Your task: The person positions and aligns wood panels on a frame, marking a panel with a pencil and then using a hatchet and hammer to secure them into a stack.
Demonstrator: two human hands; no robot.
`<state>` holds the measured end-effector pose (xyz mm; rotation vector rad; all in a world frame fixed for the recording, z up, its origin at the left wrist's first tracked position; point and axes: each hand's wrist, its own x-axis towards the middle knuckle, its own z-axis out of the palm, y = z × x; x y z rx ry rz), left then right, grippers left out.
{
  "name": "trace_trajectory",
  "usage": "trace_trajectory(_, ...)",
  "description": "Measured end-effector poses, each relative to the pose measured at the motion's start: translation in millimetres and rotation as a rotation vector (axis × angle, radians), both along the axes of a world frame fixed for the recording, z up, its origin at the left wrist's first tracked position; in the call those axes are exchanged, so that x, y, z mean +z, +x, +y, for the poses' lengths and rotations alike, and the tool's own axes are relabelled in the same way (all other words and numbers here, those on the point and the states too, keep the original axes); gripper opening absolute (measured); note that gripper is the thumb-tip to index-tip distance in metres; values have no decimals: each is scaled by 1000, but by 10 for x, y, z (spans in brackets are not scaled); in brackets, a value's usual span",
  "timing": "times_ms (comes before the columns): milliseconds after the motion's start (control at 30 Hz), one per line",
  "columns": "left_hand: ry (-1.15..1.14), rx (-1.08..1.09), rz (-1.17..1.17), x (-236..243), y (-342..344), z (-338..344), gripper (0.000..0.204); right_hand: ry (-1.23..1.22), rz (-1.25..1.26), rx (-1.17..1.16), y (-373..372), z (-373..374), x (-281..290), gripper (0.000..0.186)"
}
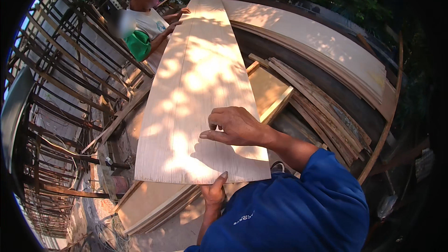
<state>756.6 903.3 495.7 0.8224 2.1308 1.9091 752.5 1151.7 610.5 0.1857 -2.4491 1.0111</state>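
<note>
A long pale plywood panel, dappled with sunlight, runs away from me. My left hand grips its near edge, thumb on top and fingers underneath. Over the panel's near right part, my right hand is loosely curled, thumb apart from the fingers, with nothing visible in it; its shadow falls on the wood. At the far left side, a co-worker in a pale top has both hands on the panel's edge.
Stacked sheets lie at the back right, with rough planks and a wooden frame below. A dark slatted framework spans the left. More framed boards lie under the panel's near end. Foliage borders the back.
</note>
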Motion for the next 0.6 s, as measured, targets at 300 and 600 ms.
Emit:
trace_trajectory(300,569,275,-677,214,-80,-10,64,-725,-332,-585,-934,1824,-1444,75)
trace_trajectory(600,638,497,-582,-200,-189,-121,57,-1924,-412,172,-1868,1740,-2454,32)
